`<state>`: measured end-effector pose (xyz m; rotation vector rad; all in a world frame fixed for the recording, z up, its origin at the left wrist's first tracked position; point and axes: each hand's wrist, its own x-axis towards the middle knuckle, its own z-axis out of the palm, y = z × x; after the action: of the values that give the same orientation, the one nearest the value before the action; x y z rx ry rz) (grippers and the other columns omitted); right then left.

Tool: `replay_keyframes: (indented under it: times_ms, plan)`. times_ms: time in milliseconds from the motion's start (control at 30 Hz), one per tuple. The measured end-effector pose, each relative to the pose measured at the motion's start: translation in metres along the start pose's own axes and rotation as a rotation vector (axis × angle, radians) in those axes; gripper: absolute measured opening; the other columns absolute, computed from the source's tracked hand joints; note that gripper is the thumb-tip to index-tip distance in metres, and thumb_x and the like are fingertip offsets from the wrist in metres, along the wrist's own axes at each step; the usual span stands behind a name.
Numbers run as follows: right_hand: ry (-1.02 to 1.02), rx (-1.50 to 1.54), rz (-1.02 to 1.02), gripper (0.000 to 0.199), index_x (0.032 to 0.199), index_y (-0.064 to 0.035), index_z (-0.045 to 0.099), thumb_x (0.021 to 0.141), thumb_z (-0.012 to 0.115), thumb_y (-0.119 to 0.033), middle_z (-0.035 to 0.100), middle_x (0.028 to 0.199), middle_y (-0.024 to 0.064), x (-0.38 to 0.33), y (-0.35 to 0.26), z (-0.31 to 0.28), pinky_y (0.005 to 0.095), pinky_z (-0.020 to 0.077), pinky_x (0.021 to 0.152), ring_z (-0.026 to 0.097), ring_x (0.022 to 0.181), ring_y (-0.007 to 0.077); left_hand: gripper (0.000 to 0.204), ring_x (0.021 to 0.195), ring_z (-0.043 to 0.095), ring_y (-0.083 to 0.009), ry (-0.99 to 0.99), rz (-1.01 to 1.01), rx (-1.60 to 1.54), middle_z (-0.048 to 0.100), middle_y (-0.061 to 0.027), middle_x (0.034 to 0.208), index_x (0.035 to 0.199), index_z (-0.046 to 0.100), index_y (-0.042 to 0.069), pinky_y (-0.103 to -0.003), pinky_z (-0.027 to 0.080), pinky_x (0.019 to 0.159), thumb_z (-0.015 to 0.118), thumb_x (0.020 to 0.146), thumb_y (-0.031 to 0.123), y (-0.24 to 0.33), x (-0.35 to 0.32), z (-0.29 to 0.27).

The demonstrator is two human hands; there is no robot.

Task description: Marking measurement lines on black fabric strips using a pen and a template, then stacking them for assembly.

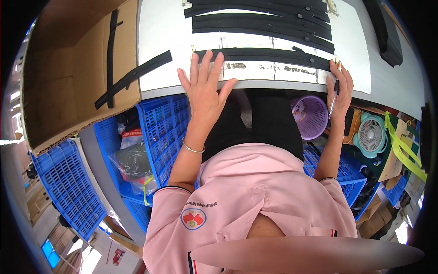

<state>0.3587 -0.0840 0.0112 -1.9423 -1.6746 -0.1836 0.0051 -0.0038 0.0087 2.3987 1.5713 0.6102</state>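
Note:
A black zipper lies stretched across a white board with dark marks along its near edge. My left hand rests open at the zipper's left end, fingers straight and fingertips on the strip. At the right end, the fingertips of my right hand touch the zipper, and a pen is tucked in that hand. More black zippers lie side by side in several rows farther back. Left of my left hand, another black zipper reaches from the board over a cardboard box.
The open cardboard box stands on the left, with black strips on its flap. A black long object lies at the far right. Below the table edge are blue crates, a purple basket and a teal fan.

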Motion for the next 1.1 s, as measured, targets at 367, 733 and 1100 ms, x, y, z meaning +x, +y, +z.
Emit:
replay_keyframes:
  times_ms: [367,733,1100]
  plan:
    - [-0.221,1.073,0.324,0.020,0.107,-0.0024,0.075,0.101,0.064,-0.019,0.076,0.094,0.0056,0.055,-0.148,0.044,0.0225,0.0505,0.071,0.066,0.083,0.0081,0.065,0.146,0.037,-0.0350,0.108,0.035,0.015,0.050,-0.0080,0.151,0.145,0.056,0.018,-0.065,0.012,0.118,0.074,0.089,0.044,0.001,0.001,0.006]
    - [-0.294,0.903,0.181,0.028,0.090,0.0055,0.075,0.098,0.067,-0.020,0.076,0.092,0.0039,0.071,-0.190,0.094,0.0226,0.0488,0.059,0.067,0.067,0.0094,0.073,0.147,0.036,-0.0326,0.155,0.022,-0.025,0.052,-0.0072,0.150,0.145,0.054,0.009,-0.067,0.017,0.117,0.075,0.085,0.045,-0.001,0.000,0.007]
    - [-0.264,0.796,0.059,0.024,0.090,0.0075,0.074,0.098,0.066,-0.013,0.077,0.094,0.0049,0.070,-0.192,0.097,0.0243,0.0515,0.059,0.071,0.066,0.0130,0.072,0.149,0.034,-0.0285,0.130,0.001,-0.034,0.051,-0.0040,0.152,0.148,0.053,0.013,-0.062,0.009,0.120,0.072,0.088,0.048,-0.002,-0.003,0.009]
